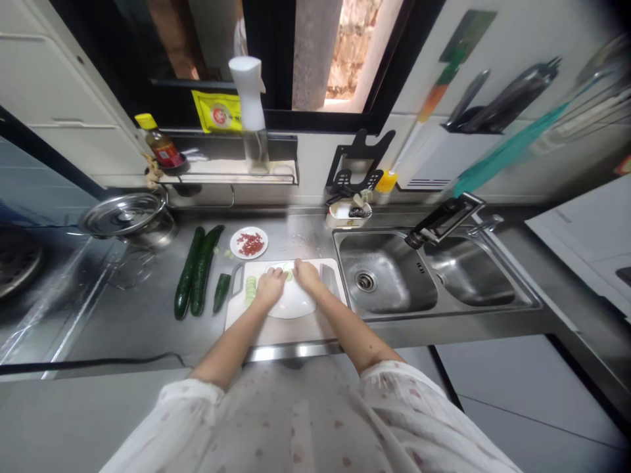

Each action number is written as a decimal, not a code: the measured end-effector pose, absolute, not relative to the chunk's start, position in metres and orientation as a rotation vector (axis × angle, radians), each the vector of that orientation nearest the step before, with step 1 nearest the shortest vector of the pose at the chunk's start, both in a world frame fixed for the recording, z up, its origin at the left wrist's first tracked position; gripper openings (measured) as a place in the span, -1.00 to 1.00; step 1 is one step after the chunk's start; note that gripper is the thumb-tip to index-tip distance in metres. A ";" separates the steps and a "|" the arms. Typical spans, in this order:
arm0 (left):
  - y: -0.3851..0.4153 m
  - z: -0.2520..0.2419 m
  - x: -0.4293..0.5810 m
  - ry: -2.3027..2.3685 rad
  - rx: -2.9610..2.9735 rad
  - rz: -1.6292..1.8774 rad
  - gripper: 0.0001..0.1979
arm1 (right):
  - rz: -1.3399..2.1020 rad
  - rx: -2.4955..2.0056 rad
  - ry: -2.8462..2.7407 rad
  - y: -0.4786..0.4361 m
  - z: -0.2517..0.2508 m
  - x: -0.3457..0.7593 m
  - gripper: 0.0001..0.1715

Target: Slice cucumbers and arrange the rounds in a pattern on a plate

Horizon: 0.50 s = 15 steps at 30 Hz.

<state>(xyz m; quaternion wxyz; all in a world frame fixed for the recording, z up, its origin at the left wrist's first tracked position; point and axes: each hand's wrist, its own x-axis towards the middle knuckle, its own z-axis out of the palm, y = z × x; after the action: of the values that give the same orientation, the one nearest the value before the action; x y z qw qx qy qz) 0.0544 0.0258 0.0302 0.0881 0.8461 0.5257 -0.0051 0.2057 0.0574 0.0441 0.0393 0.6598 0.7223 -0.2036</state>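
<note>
Altogether, we count two whole cucumbers (190, 274), one cut piece (221, 293), one row of slices (251, 289) and one bowl (292, 301) over one board (241, 334). Our left hand (271, 285) and right hand (307, 274) partly hide the bowl's far edge; fingers curl there, but whether they grasp it, we cannot tell.

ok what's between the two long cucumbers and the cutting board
In the head view, a short cucumber piece lies between the long cucumbers and the cutting board.

White dish (293, 305) partly hidden by fingers (279, 274); teal utensil (515, 148) blurred; counter specks (306, 246) too small to identify.
</note>
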 end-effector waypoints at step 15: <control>0.027 0.035 0.055 1.562 2.569 -0.081 -0.68 | -0.658 2.031 2.258 0.048 0.042 0.207 -0.68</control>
<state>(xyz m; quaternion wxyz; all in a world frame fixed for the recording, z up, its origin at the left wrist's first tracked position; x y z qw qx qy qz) 0.0550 0.0267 0.0346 0.0671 0.8522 0.5183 -0.0268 0.2075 0.0480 0.0417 0.0168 0.6535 0.7264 -0.2118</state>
